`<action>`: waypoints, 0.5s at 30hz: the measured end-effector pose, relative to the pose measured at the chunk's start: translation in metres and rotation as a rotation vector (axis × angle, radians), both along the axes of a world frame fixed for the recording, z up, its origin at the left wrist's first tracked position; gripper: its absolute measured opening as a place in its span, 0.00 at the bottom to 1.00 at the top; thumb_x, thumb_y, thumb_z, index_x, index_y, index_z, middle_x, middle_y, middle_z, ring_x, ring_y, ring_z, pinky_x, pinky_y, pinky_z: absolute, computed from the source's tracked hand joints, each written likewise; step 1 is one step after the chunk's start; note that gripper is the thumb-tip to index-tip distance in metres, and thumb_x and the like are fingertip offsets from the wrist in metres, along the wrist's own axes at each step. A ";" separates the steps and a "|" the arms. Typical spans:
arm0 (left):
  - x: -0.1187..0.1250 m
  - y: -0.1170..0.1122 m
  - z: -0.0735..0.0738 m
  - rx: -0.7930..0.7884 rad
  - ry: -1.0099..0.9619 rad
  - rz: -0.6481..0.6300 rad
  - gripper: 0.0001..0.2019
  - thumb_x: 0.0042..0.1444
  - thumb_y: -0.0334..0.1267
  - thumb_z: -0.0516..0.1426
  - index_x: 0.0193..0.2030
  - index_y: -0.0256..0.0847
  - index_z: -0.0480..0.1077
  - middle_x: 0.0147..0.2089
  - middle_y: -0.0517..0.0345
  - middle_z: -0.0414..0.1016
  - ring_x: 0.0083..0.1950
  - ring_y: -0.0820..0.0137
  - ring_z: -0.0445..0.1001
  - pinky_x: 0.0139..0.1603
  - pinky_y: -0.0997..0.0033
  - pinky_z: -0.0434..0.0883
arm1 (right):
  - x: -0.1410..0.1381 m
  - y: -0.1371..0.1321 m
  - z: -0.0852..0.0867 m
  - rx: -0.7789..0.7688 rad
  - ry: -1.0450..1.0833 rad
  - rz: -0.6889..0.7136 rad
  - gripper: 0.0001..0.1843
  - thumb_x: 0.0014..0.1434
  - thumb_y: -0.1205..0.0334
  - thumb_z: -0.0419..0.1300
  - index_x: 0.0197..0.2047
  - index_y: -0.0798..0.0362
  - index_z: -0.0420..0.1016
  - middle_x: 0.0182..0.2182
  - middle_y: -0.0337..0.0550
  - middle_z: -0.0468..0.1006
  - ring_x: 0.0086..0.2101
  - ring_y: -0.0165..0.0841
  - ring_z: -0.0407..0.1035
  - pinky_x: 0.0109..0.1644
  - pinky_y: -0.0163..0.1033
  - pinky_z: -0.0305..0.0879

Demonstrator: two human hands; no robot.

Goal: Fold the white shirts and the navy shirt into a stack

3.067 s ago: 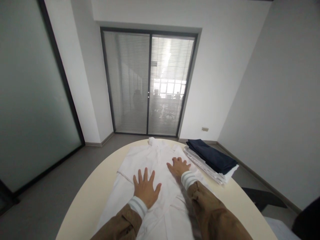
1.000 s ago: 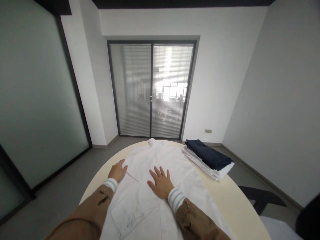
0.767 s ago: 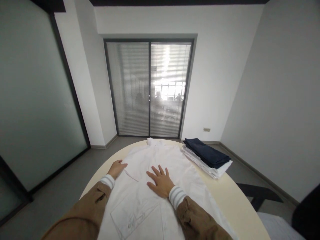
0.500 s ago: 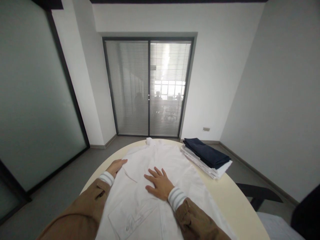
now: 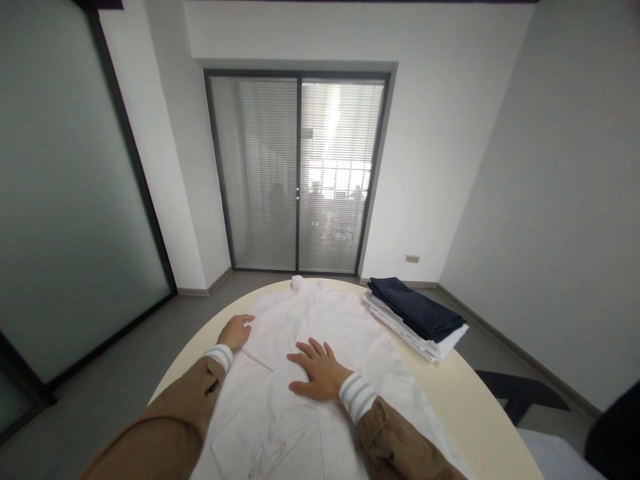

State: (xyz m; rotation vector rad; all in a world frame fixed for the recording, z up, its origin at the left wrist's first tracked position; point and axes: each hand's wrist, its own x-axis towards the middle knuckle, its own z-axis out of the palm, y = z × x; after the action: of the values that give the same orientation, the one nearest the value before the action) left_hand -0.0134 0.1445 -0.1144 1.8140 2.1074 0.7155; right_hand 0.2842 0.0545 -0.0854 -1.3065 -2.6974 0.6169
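Observation:
A white shirt (image 5: 345, 320) lies spread over the round table, its collar end at the far edge. My right hand (image 5: 320, 371) rests palm down on the middle of the shirt, fingers spread and holding nothing. At the shirt's left edge is my left hand (image 5: 236, 332), touching the cloth with its thumb and a finger apart; its other fingers are partly hidden. A slanted line, like a pocket edge, shows on the cloth between the hands. Closer to me, the fabric has creases and a faint line drawing.
On the cream table (image 5: 465, 393), to the right, sits a stack of folded white cloth (image 5: 440, 350) topped by a folded navy garment (image 5: 415, 308). Dark chair parts (image 5: 520, 390) stand beyond the table's right edge. A glass door (image 5: 297, 173) with blinds is ahead.
My left hand has shifted slightly up, and its thumb and finger now look more bent. My right hand stays flat on the shirt, with its wrist turned a little. The camera view shifted slightly.

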 end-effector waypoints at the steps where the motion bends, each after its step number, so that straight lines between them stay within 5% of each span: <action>1: 0.000 0.001 -0.001 0.002 0.039 -0.008 0.19 0.55 0.28 0.55 0.54 0.39 0.74 0.58 0.49 0.73 0.59 0.63 0.72 0.61 0.69 0.64 | -0.003 0.002 0.005 0.014 -0.009 -0.002 0.41 0.55 0.31 0.55 0.68 0.36 0.58 0.70 0.45 0.52 0.68 0.55 0.40 0.66 0.68 0.34; 4: 0.005 0.001 -0.003 0.026 0.160 -0.023 0.23 0.54 0.29 0.55 0.57 0.41 0.72 0.60 0.46 0.70 0.60 0.59 0.69 0.61 0.63 0.65 | -0.018 0.015 0.020 0.122 -0.041 -0.037 0.34 0.58 0.33 0.54 0.60 0.43 0.68 0.60 0.51 0.69 0.60 0.53 0.59 0.64 0.65 0.43; 7: 0.014 -0.002 -0.006 0.056 0.263 -0.029 0.23 0.56 0.30 0.54 0.58 0.43 0.71 0.58 0.44 0.70 0.59 0.55 0.68 0.57 0.58 0.67 | -0.039 0.034 0.028 0.231 -0.094 -0.094 0.26 0.63 0.43 0.53 0.56 0.49 0.71 0.50 0.53 0.77 0.52 0.48 0.68 0.59 0.57 0.53; 11: 0.024 -0.006 -0.010 0.119 0.356 0.000 0.20 0.62 0.33 0.49 0.58 0.41 0.70 0.59 0.42 0.68 0.60 0.53 0.65 0.56 0.54 0.66 | -0.063 0.061 0.023 0.330 -0.134 -0.125 0.23 0.63 0.48 0.52 0.54 0.54 0.72 0.49 0.56 0.77 0.51 0.47 0.68 0.55 0.53 0.57; 15: 0.024 -0.007 -0.011 0.147 0.391 -0.001 0.19 0.62 0.31 0.48 0.57 0.40 0.70 0.61 0.46 0.68 0.59 0.57 0.65 0.57 0.59 0.66 | -0.081 0.087 0.008 0.330 -0.065 -0.111 0.26 0.64 0.47 0.51 0.60 0.52 0.66 0.62 0.54 0.66 0.60 0.47 0.59 0.61 0.54 0.53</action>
State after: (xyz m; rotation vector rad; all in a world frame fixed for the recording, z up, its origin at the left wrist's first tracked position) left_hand 0.0105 0.1374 -0.1250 2.1841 2.3420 0.5629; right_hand 0.2028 0.1414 -0.0770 -1.3909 -2.6053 0.1126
